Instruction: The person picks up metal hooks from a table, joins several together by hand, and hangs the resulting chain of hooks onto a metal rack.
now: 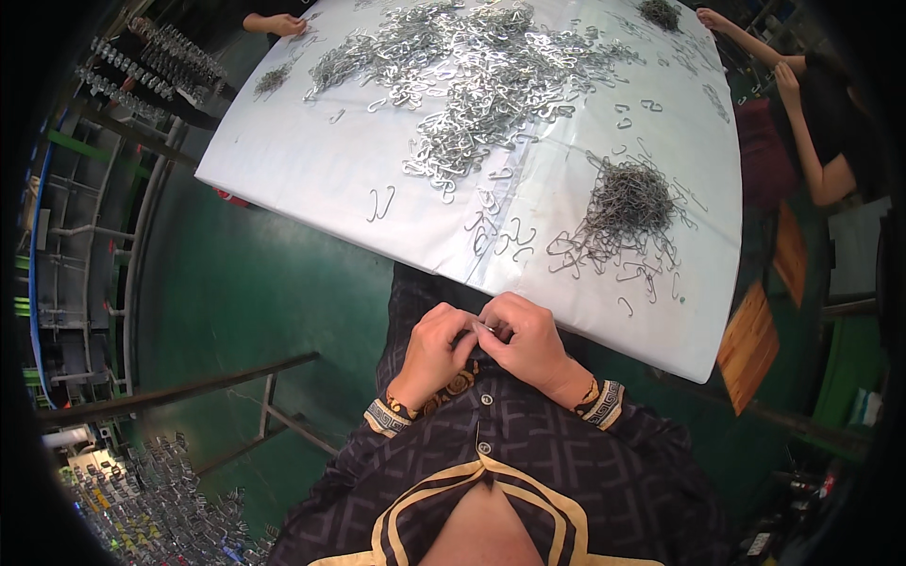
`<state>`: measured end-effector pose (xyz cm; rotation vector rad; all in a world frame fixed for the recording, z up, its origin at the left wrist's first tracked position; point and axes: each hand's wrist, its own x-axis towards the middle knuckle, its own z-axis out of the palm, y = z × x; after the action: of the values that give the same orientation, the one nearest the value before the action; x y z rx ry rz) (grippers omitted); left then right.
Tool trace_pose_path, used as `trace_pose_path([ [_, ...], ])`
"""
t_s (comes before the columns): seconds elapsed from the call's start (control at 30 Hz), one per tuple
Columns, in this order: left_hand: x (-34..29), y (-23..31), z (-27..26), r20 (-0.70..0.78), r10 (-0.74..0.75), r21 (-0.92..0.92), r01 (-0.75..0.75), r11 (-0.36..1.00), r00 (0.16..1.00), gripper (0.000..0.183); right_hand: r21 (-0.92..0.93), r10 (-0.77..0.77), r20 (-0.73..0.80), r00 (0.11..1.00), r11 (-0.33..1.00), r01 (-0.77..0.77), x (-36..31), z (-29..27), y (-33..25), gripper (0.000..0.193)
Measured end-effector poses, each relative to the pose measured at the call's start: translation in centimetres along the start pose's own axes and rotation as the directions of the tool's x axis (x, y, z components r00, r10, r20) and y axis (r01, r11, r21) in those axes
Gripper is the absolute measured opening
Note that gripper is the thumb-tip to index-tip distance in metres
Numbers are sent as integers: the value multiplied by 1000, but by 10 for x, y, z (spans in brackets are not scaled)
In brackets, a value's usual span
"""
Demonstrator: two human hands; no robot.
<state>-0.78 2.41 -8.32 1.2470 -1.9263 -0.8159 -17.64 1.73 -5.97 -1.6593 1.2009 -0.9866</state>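
Note:
My left hand and my right hand meet in front of my body, just off the near edge of the table. Thumbs and fingers of both are pinched together on a small metal piece; most of it is hidden by the fingertips. Ahead on the table spreads a large heap of shiny bent metal hooks. Off to the right lies a darker pile of thin bent wire pieces. Several loose hooks are scattered between the heap and the near edge.
A co-worker's hand rests at the far left corner; another person's arms reach in at the right. Smaller wire piles lie farther back. Wooden seats stand at right. Metal racks and a rail are on the left.

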Motion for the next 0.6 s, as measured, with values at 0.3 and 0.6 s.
trace_pose_path([
  [0.3, 27, -13, -20, -9, -26, -18, 26, 999, 1000, 27, -4, -16, -12, 1000, 1000, 16, 1, -1, 9, 12],
  [0.6, 88, -30, 42, 10, 290, 183, -287, 940, 957, 50, -45, -57, -6, 998, 997, 56, -1, -7, 11, 13],
])
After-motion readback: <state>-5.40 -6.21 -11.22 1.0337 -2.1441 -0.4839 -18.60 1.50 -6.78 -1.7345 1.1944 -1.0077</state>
